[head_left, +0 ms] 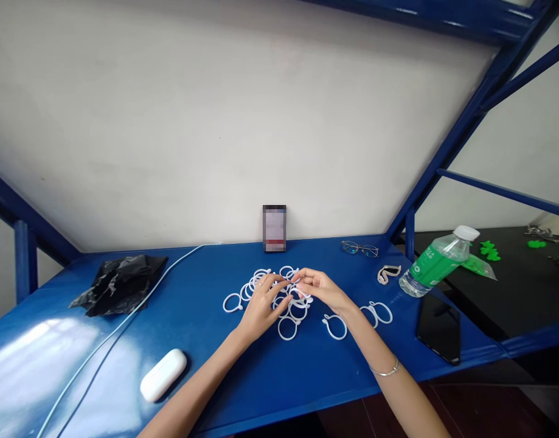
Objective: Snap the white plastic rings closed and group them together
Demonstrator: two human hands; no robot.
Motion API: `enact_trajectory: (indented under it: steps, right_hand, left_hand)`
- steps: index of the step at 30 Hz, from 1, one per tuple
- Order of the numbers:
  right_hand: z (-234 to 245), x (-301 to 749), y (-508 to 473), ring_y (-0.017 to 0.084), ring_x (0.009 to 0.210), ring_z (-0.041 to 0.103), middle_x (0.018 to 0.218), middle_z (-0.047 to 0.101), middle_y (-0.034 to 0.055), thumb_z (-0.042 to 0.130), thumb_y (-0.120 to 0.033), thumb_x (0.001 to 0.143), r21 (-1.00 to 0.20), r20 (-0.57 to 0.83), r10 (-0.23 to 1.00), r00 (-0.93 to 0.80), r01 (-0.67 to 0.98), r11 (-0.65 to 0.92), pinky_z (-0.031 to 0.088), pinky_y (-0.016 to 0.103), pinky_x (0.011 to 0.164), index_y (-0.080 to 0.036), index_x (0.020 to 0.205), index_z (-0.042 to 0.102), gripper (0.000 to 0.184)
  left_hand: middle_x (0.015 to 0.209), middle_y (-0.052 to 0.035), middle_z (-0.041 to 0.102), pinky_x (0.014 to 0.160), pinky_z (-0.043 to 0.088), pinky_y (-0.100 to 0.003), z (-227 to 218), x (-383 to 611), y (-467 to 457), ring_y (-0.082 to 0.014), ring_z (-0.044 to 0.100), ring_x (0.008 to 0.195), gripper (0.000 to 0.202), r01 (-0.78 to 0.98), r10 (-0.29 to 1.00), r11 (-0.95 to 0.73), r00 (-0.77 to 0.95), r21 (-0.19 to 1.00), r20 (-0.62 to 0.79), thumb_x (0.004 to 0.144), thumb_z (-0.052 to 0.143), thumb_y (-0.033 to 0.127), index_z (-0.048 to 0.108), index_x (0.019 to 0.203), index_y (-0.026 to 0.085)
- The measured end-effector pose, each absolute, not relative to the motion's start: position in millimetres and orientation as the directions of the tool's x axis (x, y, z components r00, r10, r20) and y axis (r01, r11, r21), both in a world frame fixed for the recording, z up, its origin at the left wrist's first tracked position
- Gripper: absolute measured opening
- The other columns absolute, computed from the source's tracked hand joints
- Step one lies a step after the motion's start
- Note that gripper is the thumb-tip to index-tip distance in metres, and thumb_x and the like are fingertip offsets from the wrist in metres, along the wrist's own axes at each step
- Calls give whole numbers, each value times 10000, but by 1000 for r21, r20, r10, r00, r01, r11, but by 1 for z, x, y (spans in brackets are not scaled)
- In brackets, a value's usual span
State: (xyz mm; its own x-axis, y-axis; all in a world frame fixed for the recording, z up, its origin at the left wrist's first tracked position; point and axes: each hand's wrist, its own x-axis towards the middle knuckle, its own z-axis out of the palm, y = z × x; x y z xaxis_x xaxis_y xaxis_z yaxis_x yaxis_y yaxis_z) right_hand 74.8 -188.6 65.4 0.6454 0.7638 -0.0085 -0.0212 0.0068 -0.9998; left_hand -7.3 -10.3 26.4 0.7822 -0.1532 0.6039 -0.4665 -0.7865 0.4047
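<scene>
A loose pile of white plastic rings [287, 328], each with a small knob or eyelet like a curtain ring, lies on the blue table. Over the pile's left part, my left hand [261, 307] has its fingers stretched out and apart, touching the rings. My right hand [323, 289] comes in from the right, thumb and fingertips pinched on a white ring at the pile's upper edge; part of that ring is hidden by the fingers. One ring [232, 303] lies at the pile's left side. Another ring [336, 327] sits right of the pile, near my right wrist.
More rings [383, 312] lie beyond my right forearm. A blurred-out phone [274, 228] stands against the wall. Around are glasses [360, 249], a tilted water bottle [437, 261], a dark phone [438, 328], a white case [163, 375], a black plastic bag [119, 283] and a cable [137, 309].
</scene>
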Motion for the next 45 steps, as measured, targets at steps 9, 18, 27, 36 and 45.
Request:
enact_trajectory:
  steps: [9, 18, 27, 36, 45]
  right_hand:
    - [50, 70, -175, 75, 565, 449, 615, 519, -47, 782, -330, 669, -927, -110, 710, 696, -330, 180, 328, 208, 545, -168, 851, 600, 303]
    - [50, 66, -171, 83, 595, 451, 706, 533, -26, 772, -352, 684, -932, -69, 697, 714, -296, 210, 354, 223, 576, -181, 884, 624, 302]
    - [50, 68, -173, 86, 521, 484, 588, 552, -31, 662, -497, 756, -982, -119, 656, 746, -185, 32, 352, 215, 519, -167, 830, 597, 344]
    - [47, 69, -174, 120, 579, 564, 649, 620, 5, 664, -472, 769, -998, 58, 601, 797, 41, 43, 446, 253, 580, -162, 867, 661, 324]
    - [48, 62, -173, 168, 725, 618, 794, 644, 30, 601, -413, 843, -948, 267, 566, 780, 319, 8, 493, 289, 666, -210, 908, 685, 229]
  left_hand:
    - [1111, -99, 583, 883, 460, -388, 21, -11, -17, -241, 538, 1043, 500, -510, -194, -777, 752, 369, 630, 837, 604, 407, 453, 1268, 202]
    - [993, -96, 640, 815, 476, -372, 18, -9, -17, -235, 594, 915, 456, -472, -242, -871, 654, 136, 716, 857, 574, 298, 450, 1274, 165]
    - [887, -92, 666, 799, 461, -356, 20, -9, -13, -230, 617, 847, 323, -326, -154, -943, 599, 63, 786, 869, 536, 249, 526, 1175, 144]
    - [968, -102, 659, 787, 480, -352, 21, -10, -15, -243, 621, 907, 298, -336, -62, -908, 697, 250, 714, 879, 533, 321, 547, 1140, 178]
    - [1021, -84, 661, 788, 492, -317, 34, -12, -13, -201, 620, 907, 314, -347, 64, -562, 887, 751, 457, 914, 458, 369, 587, 1129, 179]
